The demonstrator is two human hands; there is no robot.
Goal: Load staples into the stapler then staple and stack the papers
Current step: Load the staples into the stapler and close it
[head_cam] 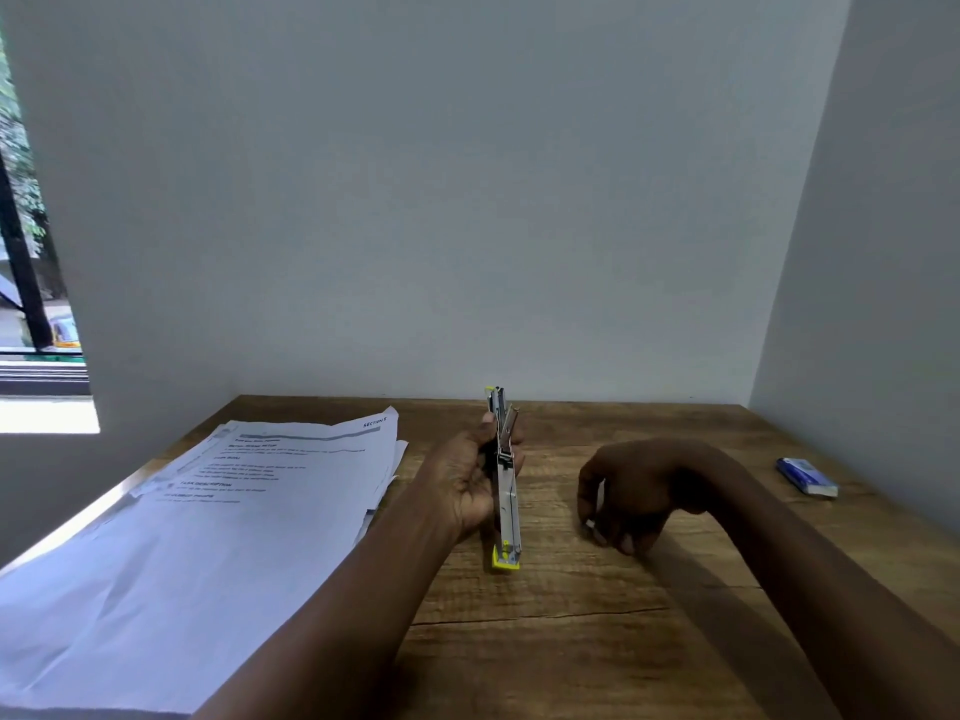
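— Why is the stapler (pixel 505 491) swung open like that instead of lying flat on the table (pixel 597 641)?

— I want the staple channel bare and facing up. I hold it in my left hand (pixel 467 485), fingers and thumb curled round its middle. One yellow-tipped end points at the far wall. The other yellow end sits near me, low over the wood; I cannot tell whether it touches. Opened out this way, the metal track is free for a strip to drop in, I judge.

— And your other hand?

— My right hand (pixel 631 498) is to the right of the stapler and apart from it, knuckles up, fingertips bent down to the table. Something small and pale shows at the tips. It may be a strip of staples, but it is too small to be sure, so I cannot tell whether I am pinching it or only touching the wood.

— Where would the staples come from?

— Probably the little blue box (pixel 807 476) at the far right, near the side wall, well apart from both hands.

— And the papers?

— The papers (pixel 218 517) lie in a loose heap on the left of the table, printed side up, edges uneven, beside my left forearm. I judge they wait there, out of the way, until loading is done. Nothing looks stapled or stacked yet.
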